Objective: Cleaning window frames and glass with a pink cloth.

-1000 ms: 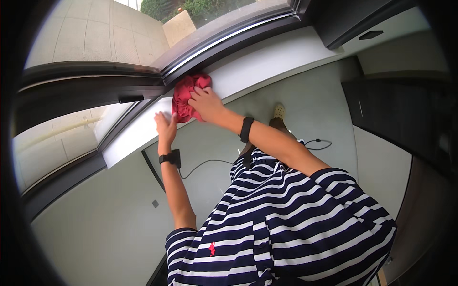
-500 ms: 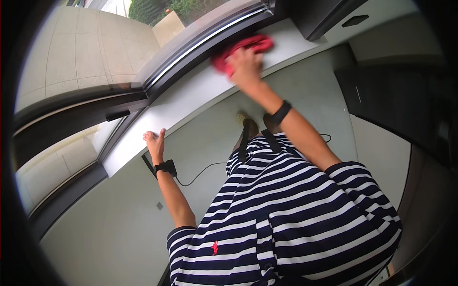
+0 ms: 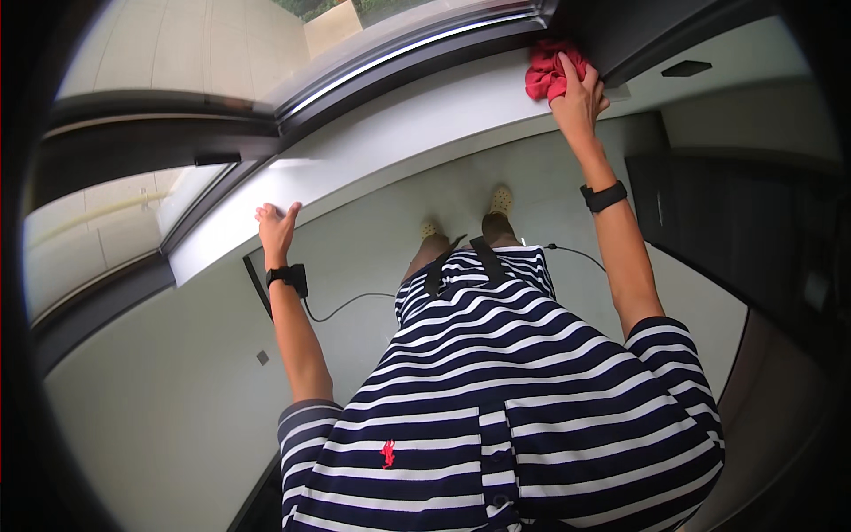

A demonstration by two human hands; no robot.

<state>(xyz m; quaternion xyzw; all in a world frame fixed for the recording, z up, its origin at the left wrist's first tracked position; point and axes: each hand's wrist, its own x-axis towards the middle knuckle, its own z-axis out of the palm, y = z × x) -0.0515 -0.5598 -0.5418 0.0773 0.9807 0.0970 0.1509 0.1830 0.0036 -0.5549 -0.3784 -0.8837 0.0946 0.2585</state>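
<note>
A crumpled red cloth lies on the white window sill at its far right end, against the dark window frame. My right hand presses down on the cloth with the arm stretched out, a black band on the wrist. My left hand rests flat on the front edge of the sill at the left, fingers spread, holding nothing, also with a black wrist band.
A dark window frame runs along the back of the sill, with glass and outdoor paving behind it. A black cable trails over the pale floor below. A dark cabinet stands at the right.
My right hand has slid the red cloth along the sill from the left part, near my left hand, to the far right end. My left hand stays on the sill edge.
</note>
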